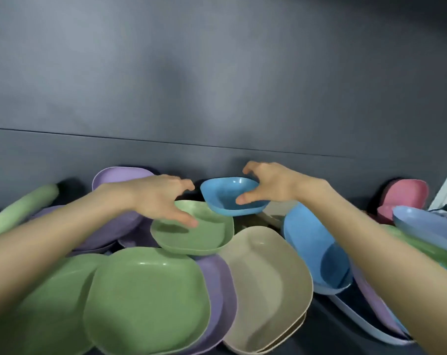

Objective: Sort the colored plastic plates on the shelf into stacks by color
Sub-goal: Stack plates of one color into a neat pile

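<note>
While the right hand [271,184] holds the small blue plate [225,193] up off the pile, its thumb sits inside the dish and its fingers curl over the far rim, so it is clamped on that plate. All the plates are smooth plastic, square with round corners and a raised rim, and a bit shiny where the light hits. The small blue plate is deep like a bowl and sits near the dark grey wall [217,85] at the back of the shelf [324,326]. Just beside it, lower and to the left, the small green plate [204,237] rests on other plates. The left hand [158,198] has its thumb on the inside of this green plate and its fingers bent past the far rim. It may be gripping the plate, but the blur makes that hard to tell. In front lie a big green plate [145,303] and a tan plate [266,285], with a purple plate [217,285] peeking out between them. A big blue plate [312,242] leans on its side under the right arm. A pink plate [406,196] stands against the wall, far to the right.
</note>
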A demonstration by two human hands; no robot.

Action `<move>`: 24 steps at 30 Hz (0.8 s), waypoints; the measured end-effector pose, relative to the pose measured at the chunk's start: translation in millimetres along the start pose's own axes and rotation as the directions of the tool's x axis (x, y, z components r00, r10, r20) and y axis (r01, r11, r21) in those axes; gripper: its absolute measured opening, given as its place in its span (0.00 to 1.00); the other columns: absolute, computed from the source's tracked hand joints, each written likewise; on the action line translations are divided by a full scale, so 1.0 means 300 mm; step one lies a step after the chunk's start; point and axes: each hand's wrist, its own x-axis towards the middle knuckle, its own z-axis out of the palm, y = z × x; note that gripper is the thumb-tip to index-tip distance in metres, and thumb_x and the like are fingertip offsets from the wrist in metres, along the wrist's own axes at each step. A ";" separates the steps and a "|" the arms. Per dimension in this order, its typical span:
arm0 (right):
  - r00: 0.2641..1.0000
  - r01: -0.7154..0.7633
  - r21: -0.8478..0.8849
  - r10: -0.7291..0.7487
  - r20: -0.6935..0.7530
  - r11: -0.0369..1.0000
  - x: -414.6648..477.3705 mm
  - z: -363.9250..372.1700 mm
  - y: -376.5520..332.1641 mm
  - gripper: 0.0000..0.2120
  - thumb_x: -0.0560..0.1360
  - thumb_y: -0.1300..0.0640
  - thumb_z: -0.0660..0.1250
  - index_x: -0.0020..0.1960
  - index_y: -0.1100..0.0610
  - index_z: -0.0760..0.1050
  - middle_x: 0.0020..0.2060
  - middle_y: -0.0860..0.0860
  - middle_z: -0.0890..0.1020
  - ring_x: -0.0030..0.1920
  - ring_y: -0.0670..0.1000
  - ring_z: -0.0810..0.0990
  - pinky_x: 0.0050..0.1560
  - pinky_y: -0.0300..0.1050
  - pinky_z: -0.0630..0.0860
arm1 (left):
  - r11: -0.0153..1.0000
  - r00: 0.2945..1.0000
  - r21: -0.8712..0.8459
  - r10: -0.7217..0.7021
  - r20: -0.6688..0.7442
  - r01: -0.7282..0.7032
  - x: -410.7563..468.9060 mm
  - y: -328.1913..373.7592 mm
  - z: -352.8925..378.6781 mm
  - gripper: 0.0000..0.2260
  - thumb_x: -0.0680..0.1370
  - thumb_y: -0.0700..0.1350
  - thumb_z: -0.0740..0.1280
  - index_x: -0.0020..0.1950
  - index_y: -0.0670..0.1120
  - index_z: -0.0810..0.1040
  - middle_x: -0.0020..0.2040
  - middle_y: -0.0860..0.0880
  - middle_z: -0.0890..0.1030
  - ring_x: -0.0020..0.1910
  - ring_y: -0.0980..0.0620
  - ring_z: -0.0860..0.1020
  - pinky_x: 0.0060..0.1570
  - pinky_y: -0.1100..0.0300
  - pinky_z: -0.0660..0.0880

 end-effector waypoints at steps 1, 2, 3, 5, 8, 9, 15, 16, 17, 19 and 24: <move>0.999 0.006 -0.011 -0.005 0.038 1.000 0.023 -0.003 0.010 0.36 0.68 0.41 0.72 0.68 0.58 0.65 0.62 0.53 0.74 0.61 0.55 0.72 0.60 0.50 0.71 | 1.000 1.000 -0.014 -0.016 0.025 0.017 0.011 0.000 0.000 0.37 0.68 0.64 0.70 0.71 0.49 0.63 0.64 0.50 0.73 0.59 0.53 0.72 0.60 0.58 0.70; 0.997 0.015 -0.022 -0.014 0.071 1.000 0.043 -0.008 0.019 0.37 0.68 0.41 0.72 0.68 0.58 0.64 0.63 0.54 0.73 0.61 0.55 0.72 0.61 0.51 0.71 | 0.999 0.998 -0.025 -0.034 0.046 0.036 0.021 0.000 -0.001 0.38 0.68 0.64 0.70 0.72 0.49 0.63 0.63 0.50 0.74 0.58 0.53 0.72 0.60 0.59 0.70; 0.995 0.027 -0.032 -0.024 0.099 0.999 0.062 -0.014 0.026 0.38 0.67 0.40 0.72 0.69 0.58 0.63 0.63 0.54 0.73 0.61 0.55 0.72 0.62 0.51 0.71 | 0.998 0.997 -0.032 -0.052 0.061 0.054 0.030 0.001 -0.002 0.39 0.67 0.64 0.71 0.71 0.49 0.63 0.61 0.51 0.74 0.57 0.54 0.72 0.60 0.59 0.70; 0.988 0.055 -0.055 -0.046 0.144 0.997 0.094 -0.026 0.034 0.41 0.66 0.40 0.73 0.70 0.58 0.61 0.63 0.53 0.72 0.61 0.55 0.72 0.62 0.51 0.71 | 0.996 0.993 -0.034 -0.081 0.083 0.084 0.047 0.000 -0.001 0.39 0.65 0.65 0.72 0.70 0.50 0.64 0.57 0.53 0.74 0.55 0.53 0.74 0.58 0.57 0.72; 0.981 0.071 -0.080 -0.055 0.185 0.994 0.134 -0.035 0.051 0.43 0.64 0.37 0.74 0.69 0.57 0.60 0.61 0.52 0.73 0.59 0.55 0.73 0.61 0.51 0.72 | 0.991 0.986 -0.063 -0.112 0.120 0.121 0.069 -0.002 0.004 0.40 0.63 0.64 0.74 0.69 0.50 0.64 0.53 0.54 0.76 0.52 0.53 0.76 0.53 0.58 0.74; 0.980 0.073 -0.089 -0.054 0.193 0.993 0.143 -0.032 0.058 0.44 0.63 0.37 0.74 0.69 0.56 0.60 0.59 0.51 0.73 0.58 0.55 0.73 0.60 0.51 0.73 | 0.989 0.984 -0.074 -0.117 0.131 0.128 0.075 0.000 0.006 0.39 0.63 0.64 0.74 0.69 0.51 0.64 0.51 0.55 0.77 0.50 0.54 0.76 0.51 0.59 0.75; 0.983 0.094 -0.091 -0.078 0.165 0.991 0.161 -0.006 0.088 0.42 0.61 0.37 0.75 0.65 0.55 0.63 0.55 0.48 0.74 0.54 0.53 0.74 0.53 0.48 0.73 | 0.982 0.988 -0.142 -0.113 0.106 0.127 0.107 -0.004 0.018 0.35 0.62 0.57 0.78 0.65 0.51 0.68 0.45 0.53 0.79 0.43 0.56 0.78 0.41 0.62 0.74; 0.985 0.092 -0.075 -0.079 0.155 0.993 0.163 -0.005 0.091 0.41 0.61 0.37 0.75 0.64 0.55 0.64 0.54 0.48 0.74 0.54 0.53 0.74 0.50 0.47 0.73 | 0.979 0.990 -0.160 -0.110 0.089 0.123 0.112 -0.008 0.021 0.34 0.62 0.56 0.78 0.64 0.51 0.69 0.43 0.52 0.79 0.42 0.55 0.78 0.40 0.62 0.74; 0.986 0.092 -0.055 -0.084 0.145 0.994 0.167 -0.004 0.094 0.39 0.61 0.38 0.76 0.63 0.55 0.64 0.53 0.48 0.74 0.52 0.52 0.74 0.47 0.46 0.72 | 0.976 0.991 -0.181 -0.109 0.073 0.121 0.114 -0.013 0.021 0.33 0.62 0.56 0.79 0.63 0.51 0.70 0.43 0.52 0.79 0.41 0.55 0.78 0.39 0.62 0.74; 0.988 0.105 0.006 -0.105 0.114 0.994 0.177 -0.002 0.101 0.36 0.61 0.41 0.77 0.61 0.55 0.65 0.52 0.48 0.75 0.50 0.51 0.74 0.42 0.43 0.71 | 0.961 0.993 -0.250 -0.110 0.050 0.119 0.112 -0.024 0.013 0.29 0.62 0.53 0.79 0.58 0.51 0.73 0.42 0.53 0.79 0.39 0.54 0.79 0.37 0.63 0.75; 0.989 0.145 0.267 -0.146 -0.016 0.953 0.183 -0.016 0.115 0.31 0.62 0.52 0.79 0.58 0.54 0.68 0.49 0.47 0.78 0.49 0.49 0.78 0.45 0.44 0.76 | 0.869 0.990 -0.478 -0.137 0.021 0.130 0.093 -0.041 -0.043 0.16 0.65 0.42 0.78 0.50 0.47 0.79 0.44 0.50 0.84 0.41 0.53 0.83 0.40 0.60 0.80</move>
